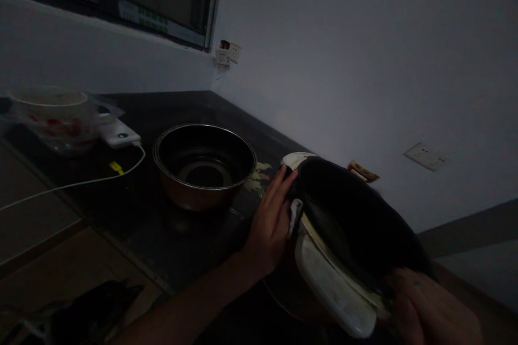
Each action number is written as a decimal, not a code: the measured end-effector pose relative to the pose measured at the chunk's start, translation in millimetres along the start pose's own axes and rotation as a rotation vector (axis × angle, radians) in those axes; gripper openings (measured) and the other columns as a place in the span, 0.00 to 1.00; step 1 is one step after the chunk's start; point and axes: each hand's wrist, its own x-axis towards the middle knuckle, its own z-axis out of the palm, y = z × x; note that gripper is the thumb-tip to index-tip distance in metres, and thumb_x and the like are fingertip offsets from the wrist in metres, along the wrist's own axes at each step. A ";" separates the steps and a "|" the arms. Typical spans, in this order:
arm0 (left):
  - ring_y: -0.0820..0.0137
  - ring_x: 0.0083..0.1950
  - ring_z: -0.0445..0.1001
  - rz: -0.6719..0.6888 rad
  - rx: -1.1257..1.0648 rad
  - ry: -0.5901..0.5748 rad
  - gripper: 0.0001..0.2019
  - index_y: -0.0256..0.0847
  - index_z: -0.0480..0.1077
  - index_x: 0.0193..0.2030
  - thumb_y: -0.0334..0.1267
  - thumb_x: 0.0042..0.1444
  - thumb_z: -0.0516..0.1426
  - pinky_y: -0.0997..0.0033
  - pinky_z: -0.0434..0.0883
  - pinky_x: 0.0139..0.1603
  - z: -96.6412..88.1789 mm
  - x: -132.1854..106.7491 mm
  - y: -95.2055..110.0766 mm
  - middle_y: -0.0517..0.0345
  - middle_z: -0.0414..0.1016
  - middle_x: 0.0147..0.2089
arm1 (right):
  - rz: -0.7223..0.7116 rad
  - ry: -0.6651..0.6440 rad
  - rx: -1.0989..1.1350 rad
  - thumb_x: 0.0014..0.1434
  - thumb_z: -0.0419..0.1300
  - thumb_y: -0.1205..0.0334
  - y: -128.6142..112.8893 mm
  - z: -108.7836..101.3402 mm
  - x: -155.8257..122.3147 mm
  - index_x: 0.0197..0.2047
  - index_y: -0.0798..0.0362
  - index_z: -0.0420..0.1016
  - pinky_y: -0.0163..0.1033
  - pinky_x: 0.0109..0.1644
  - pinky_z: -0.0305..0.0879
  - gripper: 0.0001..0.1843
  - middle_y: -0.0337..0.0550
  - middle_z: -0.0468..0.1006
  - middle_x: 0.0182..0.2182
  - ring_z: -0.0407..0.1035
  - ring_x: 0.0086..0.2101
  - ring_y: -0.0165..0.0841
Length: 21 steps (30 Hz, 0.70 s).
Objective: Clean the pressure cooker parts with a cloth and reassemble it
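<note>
A large black pan [364, 215] with a deep, dark inside is tilted at the right, partly over a white-edged piece [335, 285] that I cannot name. My left hand [271, 226] lies along the pan's left side, fingers stretched towards its far rim. A small pale cloth [295, 215] shows between that hand and the pan. At the near right rim, my right hand [433, 302] is closed on the pan; its fingertips are lost in the dark. Left of the hands, a brown pot [198, 202] with a black inside stands upright, with nothing visible in it.
On the dark counter [162, 108] at the left are a clear bowl in plastic [60, 124] and a white power strip [119, 132] with a cord and yellow tag. A brown packet [364, 171] lies by the wall. Wall sockets [424, 156] are at the right.
</note>
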 end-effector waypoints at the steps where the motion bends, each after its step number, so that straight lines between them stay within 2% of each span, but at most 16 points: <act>1: 0.65 0.74 0.45 -0.003 0.005 -0.007 0.23 0.49 0.54 0.69 0.45 0.68 0.41 0.58 0.45 0.73 -0.5 3.0 -0.3 0.58 0.46 0.74 | 0.016 0.014 -0.006 0.65 0.49 0.66 -2.8 0.5 3.6 0.33 0.52 0.68 0.36 0.31 0.64 0.10 0.43 0.77 0.23 0.73 0.25 0.33; 4: 0.65 0.74 0.43 0.007 0.018 0.001 0.24 0.51 0.49 0.70 0.44 0.68 0.41 0.57 0.44 0.73 0.7 -6.5 -1.2 0.60 0.43 0.75 | 0.051 0.033 -0.006 0.66 0.48 0.68 -9.1 1.9 11.9 0.33 0.52 0.67 0.35 0.32 0.64 0.11 0.42 0.76 0.23 0.72 0.25 0.31; 8: 0.62 0.75 0.39 0.019 0.113 0.040 0.27 0.57 0.39 0.72 0.44 0.68 0.41 0.52 0.43 0.72 7.4 -50.0 -3.2 0.61 0.36 0.76 | 0.076 0.031 0.001 0.66 0.47 0.68 -13.7 2.6 16.7 0.32 0.52 0.67 0.33 0.32 0.63 0.12 0.41 0.75 0.23 0.71 0.26 0.30; 13: 0.53 0.75 0.30 0.073 0.354 -0.066 0.38 0.50 0.28 0.72 0.38 0.64 0.50 0.40 0.44 0.70 15.7 -101.3 -6.0 0.49 0.23 0.76 | 0.167 -0.015 -0.009 0.67 0.45 0.66 -23.5 3.0 25.5 0.26 0.51 0.64 0.32 0.28 0.57 0.18 0.37 0.69 0.19 0.63 0.20 0.27; 16: 0.51 0.75 0.29 0.079 0.467 -0.108 0.42 0.46 0.27 0.72 0.34 0.61 0.53 0.39 0.48 0.68 16.9 -110.5 -9.5 0.42 0.23 0.75 | 0.216 -0.019 -0.098 0.68 0.43 0.63 -33.4 6.3 38.3 0.23 0.51 0.65 0.33 0.26 0.53 0.23 0.37 0.67 0.16 0.61 0.19 0.27; 21: 0.51 0.74 0.35 0.056 0.543 -0.068 0.42 0.46 0.28 0.72 0.34 0.60 0.54 0.41 0.54 0.67 13.1 -99.2 -16.7 0.37 0.30 0.75 | 0.321 -0.065 -0.255 0.69 0.43 0.61 -48.8 17.6 62.6 0.21 0.51 0.69 0.35 0.26 0.50 0.26 0.38 0.70 0.16 0.64 0.20 0.29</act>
